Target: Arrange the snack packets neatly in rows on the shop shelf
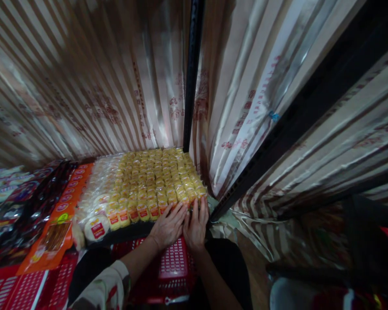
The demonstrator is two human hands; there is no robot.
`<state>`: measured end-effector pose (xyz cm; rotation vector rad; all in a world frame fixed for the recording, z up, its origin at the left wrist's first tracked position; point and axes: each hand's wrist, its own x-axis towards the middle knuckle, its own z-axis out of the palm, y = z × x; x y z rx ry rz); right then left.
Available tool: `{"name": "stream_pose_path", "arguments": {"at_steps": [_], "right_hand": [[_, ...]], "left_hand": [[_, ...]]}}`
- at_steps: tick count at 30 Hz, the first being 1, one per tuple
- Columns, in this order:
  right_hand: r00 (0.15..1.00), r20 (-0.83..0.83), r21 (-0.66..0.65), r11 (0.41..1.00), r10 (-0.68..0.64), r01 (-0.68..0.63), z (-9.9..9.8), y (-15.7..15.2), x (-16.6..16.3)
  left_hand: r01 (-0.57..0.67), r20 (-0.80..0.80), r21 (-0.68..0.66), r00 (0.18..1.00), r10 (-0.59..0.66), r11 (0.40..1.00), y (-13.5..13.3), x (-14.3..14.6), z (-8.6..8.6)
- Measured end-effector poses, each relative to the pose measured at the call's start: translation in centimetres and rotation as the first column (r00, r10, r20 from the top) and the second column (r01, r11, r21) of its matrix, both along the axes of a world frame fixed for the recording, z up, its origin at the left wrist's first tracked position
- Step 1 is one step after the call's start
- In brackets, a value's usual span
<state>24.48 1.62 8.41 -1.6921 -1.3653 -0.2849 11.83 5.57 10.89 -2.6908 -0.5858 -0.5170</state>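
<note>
Rows of small yellow packs point(155, 172) in clear wrapping, with red-and-white labels along the front, stand close together on a dark shelf. My left hand point(170, 226) lies against the front right of these rows, fingers stretched forward over the pack fronts. Close beside it, my right hand point(196, 224) rests at the right front corner, its fingers also extended onto the packs. Neither hand visibly wraps around a single pack; what lies under the fingertips is hidden.
Left of the yellow packs are white round wrapped packs point(97, 227), an orange packet point(56, 232) and dark shiny packets point(22, 215). A red basket point(174, 260) sits below my hands. Black shelf posts point(193, 73) and striped curtains point(116, 86) stand behind.
</note>
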Motion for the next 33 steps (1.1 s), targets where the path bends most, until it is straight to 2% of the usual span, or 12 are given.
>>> {"name": "stream_pose_path", "arguments": {"at_steps": [7,14,20,24,29,33], "right_hand": [[0.999,-0.015,-0.002,0.999,-0.033,0.033,-0.2,0.3,-0.2],[0.99,-0.131,0.0,0.999,0.042,-0.042,0.2,0.0,0.1],[0.996,-0.047,0.076,0.994,0.078,-0.075,-0.2,0.0,0.6],[0.994,0.04,0.114,0.988,0.098,-0.102,0.2,0.2,0.6],[0.98,0.143,0.152,0.975,0.139,-0.161,1.2,-1.4,-1.0],[0.961,0.166,0.112,0.964,0.221,-0.241,0.0,-3.9,-3.5]], "left_hand": [[-0.001,-0.006,-0.035,1.0,0.001,0.999,0.0,-0.1,-0.3],[-0.029,-0.019,-0.12,0.999,0.027,0.992,-0.1,-0.4,0.0],[-0.037,-0.048,-0.05,0.998,0.035,0.998,-0.6,-0.9,1.1],[-0.047,-0.014,-0.022,0.999,0.047,0.999,-1.2,-1.6,1.9],[-0.095,0.134,-0.051,0.986,0.101,0.994,-3.6,-3.7,1.3],[-0.066,0.194,-0.161,0.976,0.097,0.985,-6.5,-7.6,-0.3]]}}
